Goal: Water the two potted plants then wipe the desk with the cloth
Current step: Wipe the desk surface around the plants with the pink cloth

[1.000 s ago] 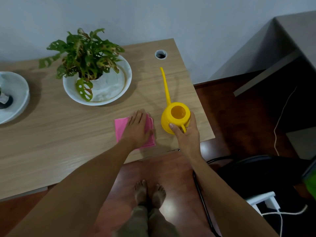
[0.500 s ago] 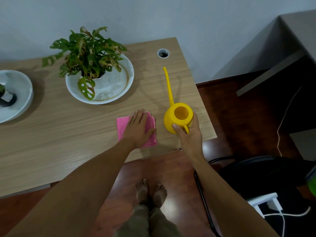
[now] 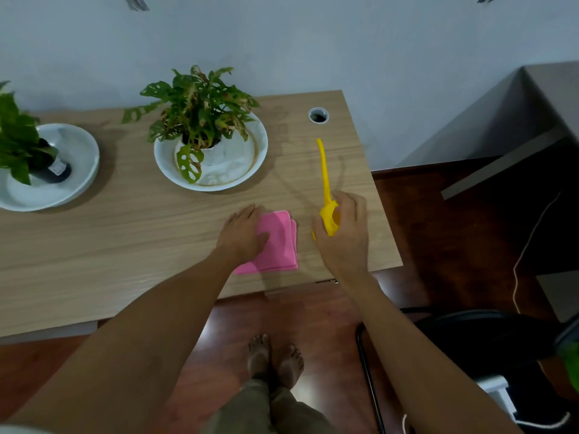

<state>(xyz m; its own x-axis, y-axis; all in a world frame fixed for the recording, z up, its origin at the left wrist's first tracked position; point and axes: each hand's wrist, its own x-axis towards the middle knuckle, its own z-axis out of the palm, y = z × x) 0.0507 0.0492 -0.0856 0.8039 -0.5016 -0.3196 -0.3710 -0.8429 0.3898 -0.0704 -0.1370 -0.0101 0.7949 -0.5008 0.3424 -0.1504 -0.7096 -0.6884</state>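
Observation:
A yellow watering can (image 3: 328,211) with a long thin spout pointing away stands near the desk's right front corner; my right hand (image 3: 344,233) is closed around its body and handle, hiding most of it. A folded pink cloth (image 3: 279,242) lies flat on the wooden desk (image 3: 125,239) just left of the can, and my left hand (image 3: 242,234) rests palm down on its left part. A leafy plant (image 3: 197,111) sits in a white pot inside a white dish at the desk's middle back. A second plant (image 3: 15,142) in a dark pot stands in a white dish at far left.
A cable hole (image 3: 318,115) is set in the desk's back right. A black chair (image 3: 470,336) stands on the wooden floor at lower right, with white cables near it. A grey cabinet (image 3: 517,120) stands to the right. My bare feet are below the desk edge.
My right hand has wrapped further over the watering can, now covering its body. My left hand has slid to the cloth's left side. The camera view has tilted up and left.

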